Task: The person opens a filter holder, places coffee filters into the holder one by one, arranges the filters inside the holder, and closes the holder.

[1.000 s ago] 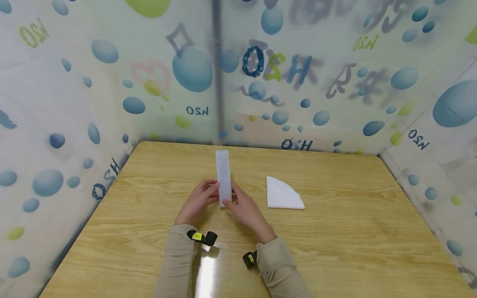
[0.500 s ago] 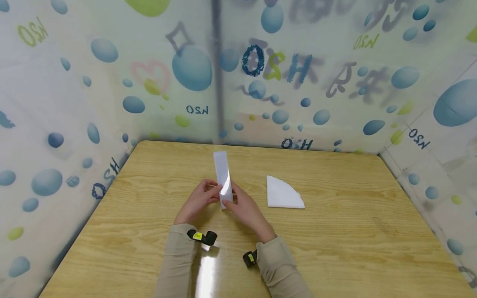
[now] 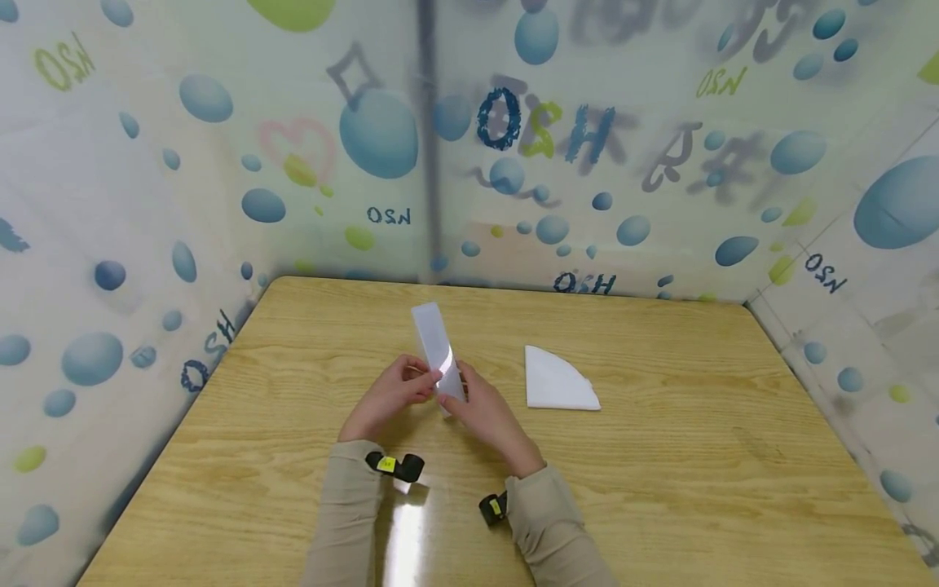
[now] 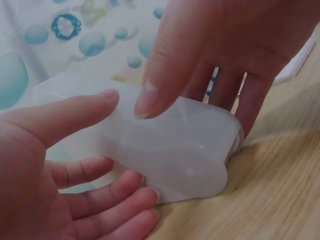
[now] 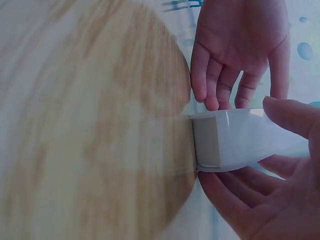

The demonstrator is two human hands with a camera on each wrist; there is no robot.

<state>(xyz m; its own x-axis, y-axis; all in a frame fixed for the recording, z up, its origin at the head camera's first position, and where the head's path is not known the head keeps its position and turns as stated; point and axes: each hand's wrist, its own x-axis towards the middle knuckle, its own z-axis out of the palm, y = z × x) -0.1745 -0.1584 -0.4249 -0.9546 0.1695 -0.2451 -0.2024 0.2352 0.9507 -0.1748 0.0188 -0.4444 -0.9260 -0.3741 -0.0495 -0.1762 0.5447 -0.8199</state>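
Observation:
A long, narrow white plastic case is held between both hands over the middle of the table, its top end leaning left and away. In the left wrist view the case looks glossy, with a rounded lobe at its lower end; what it contains is hidden. My left hand holds its left side, thumb on the front face and fingers around the edge. My right hand grips the lower right side, thumb in front, fingers behind. The right wrist view shows the flat bottom end of the case near the tabletop.
A folded white quarter-circle sheet lies on the wooden table to the right of the hands. Behind the table stands a patterned backdrop, with similar walls left and right. A black camera is strapped at the left wrist.
The case has tilted, its top end swinging left and a little towards me, its bottom end shifting slightly right. Both hands keep hold of it, and the left thumb has slid slightly right.

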